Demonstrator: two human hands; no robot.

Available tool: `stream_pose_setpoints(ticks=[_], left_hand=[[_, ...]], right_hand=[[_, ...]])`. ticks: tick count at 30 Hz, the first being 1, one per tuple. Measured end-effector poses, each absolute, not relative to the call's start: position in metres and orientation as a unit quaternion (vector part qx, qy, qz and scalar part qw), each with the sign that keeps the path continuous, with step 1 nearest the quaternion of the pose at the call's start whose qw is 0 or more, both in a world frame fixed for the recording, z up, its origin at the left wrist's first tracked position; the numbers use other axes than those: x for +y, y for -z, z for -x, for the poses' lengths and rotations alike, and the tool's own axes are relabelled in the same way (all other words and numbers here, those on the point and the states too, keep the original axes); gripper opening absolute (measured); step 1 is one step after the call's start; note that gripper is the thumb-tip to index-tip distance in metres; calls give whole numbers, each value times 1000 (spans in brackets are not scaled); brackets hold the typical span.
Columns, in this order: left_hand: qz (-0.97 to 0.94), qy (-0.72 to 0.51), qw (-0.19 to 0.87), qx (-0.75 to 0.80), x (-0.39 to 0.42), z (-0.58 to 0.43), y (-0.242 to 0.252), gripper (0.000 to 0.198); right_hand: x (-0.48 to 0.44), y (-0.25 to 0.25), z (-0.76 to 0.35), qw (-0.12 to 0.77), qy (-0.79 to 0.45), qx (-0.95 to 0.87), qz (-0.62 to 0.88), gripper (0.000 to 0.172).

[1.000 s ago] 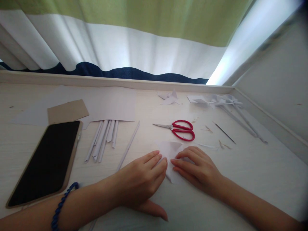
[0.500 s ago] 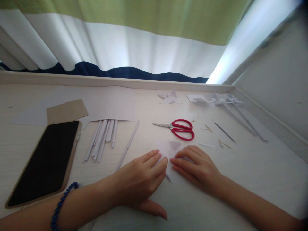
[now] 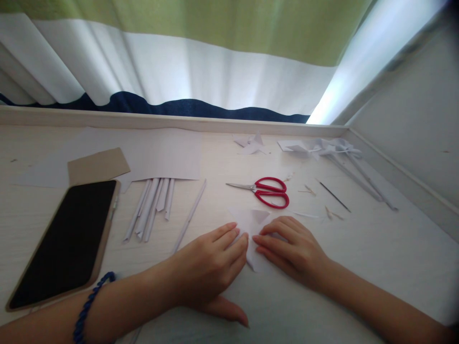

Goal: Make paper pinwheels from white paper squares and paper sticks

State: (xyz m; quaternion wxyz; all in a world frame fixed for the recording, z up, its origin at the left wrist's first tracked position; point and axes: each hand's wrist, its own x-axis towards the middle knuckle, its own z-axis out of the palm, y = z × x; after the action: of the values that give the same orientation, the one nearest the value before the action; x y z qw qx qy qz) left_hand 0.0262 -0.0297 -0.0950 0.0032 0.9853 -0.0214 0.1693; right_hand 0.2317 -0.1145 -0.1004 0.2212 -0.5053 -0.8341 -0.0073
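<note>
A small white folded sheet of paper [image 3: 250,220] lies on the table between my two hands, with pointed corners and a raised flap at its far side. The fingertips of my left hand [image 3: 215,263] press on its left part; the thumb stretches out well apart, near the table. My right hand [image 3: 296,246] has its fingers bent together on the paper's right side, and they hide part of it. Just beyond the paper rest red-handled scissors [image 3: 270,193], blades pointing left. A thin rolled paper stick [image 3: 190,217] lies beside my left hand.
A phone [image 3: 64,243] lies at left, near brown card [image 3: 98,166] and white sheets [image 3: 168,153]. Several paper tubes [image 3: 152,208] lie beside it. Farther back are a paper pinwheel [image 3: 253,142] and pinwheels on sticks [image 3: 332,147]. A thin dark rod [image 3: 333,196] lies right.
Both hands keep nearly the same place on the folded paper. The whole view has shifted very slightly; nothing has been picked up or let go.
</note>
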Motion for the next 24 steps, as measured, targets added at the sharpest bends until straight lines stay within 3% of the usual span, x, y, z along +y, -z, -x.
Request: stream_pose_setpoints(ticks=[4, 10, 16, 24], left_hand=[[-986, -168, 7, -21, -30, -26, 95, 77], [-986, -163, 17, -25, -29, -25, 94, 74], [-985, -168, 15, -21, -29, -26, 95, 76], [-986, -165, 16, -21, -28, -26, 95, 79]], right_hand=[[-115, 97, -232, 224, -2, -832, 508, 17], [-111, 86, -245, 318, 14, -718, 619, 9], [-103, 94, -248, 270, -15, -691, 671, 15], [-98, 98, -238, 279, 18, -706, 651, 6]])
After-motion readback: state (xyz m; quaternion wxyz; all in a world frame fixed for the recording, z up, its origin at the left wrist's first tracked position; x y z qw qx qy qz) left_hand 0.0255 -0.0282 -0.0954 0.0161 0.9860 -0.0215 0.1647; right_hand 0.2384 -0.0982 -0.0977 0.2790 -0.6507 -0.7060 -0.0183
